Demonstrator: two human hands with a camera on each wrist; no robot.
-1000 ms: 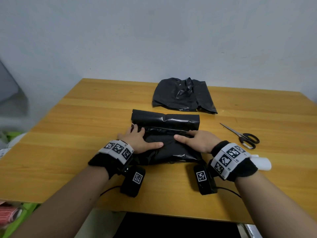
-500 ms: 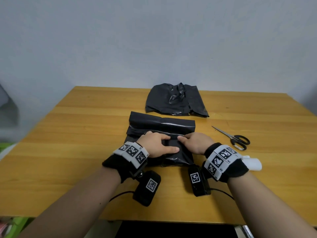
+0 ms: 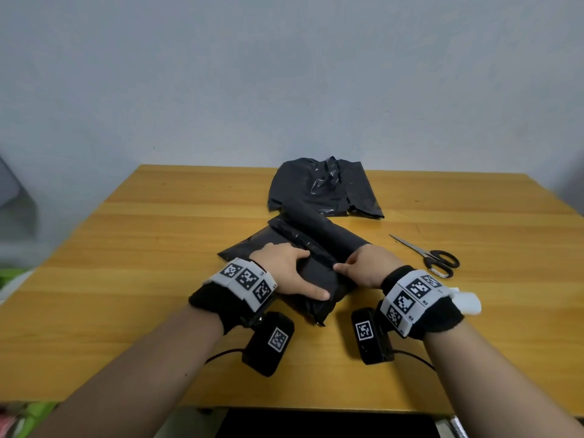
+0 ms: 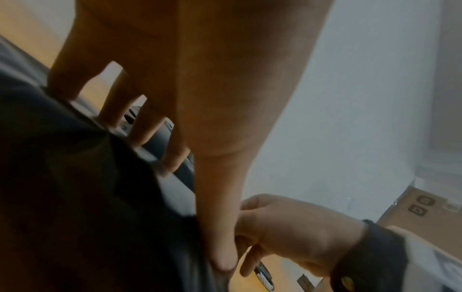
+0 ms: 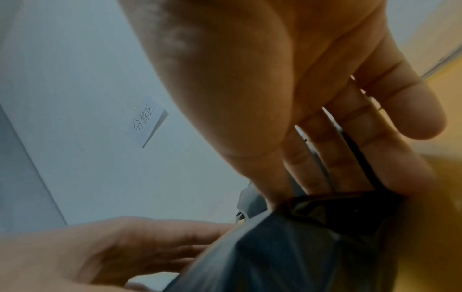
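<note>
The left hand (image 3: 284,273) lies flat on the bag (image 3: 319,248). Its fingers are nearly straight and a little spread, the tips pressing the plastic, and the thumb stretches along the near part toward the right hand (image 3: 363,268). The right hand grips the bag's right side, with the thumb on top pointing left and the fingers curled under a raised fold. In the right wrist view the plastic sits pinched between thumb and fingers, with the little finger standing free. The two thumbs are close together but apart. The bag is black and folded, and it lies slantwise on the near middle of the table (image 3: 158,248). Its near end points toward the person, and its right fold is lifted off the wood and runs back and to the left. Just behind it a second black bag (image 3: 319,191) lies crumpled; whether the two touch cannot be told. Right of the right hand, apart from the bag, lie scissors (image 3: 433,257) with black handles, their closed blades pointing back and left. The table is wooden and stands against a pale wall (image 3: 284,74).
</note>
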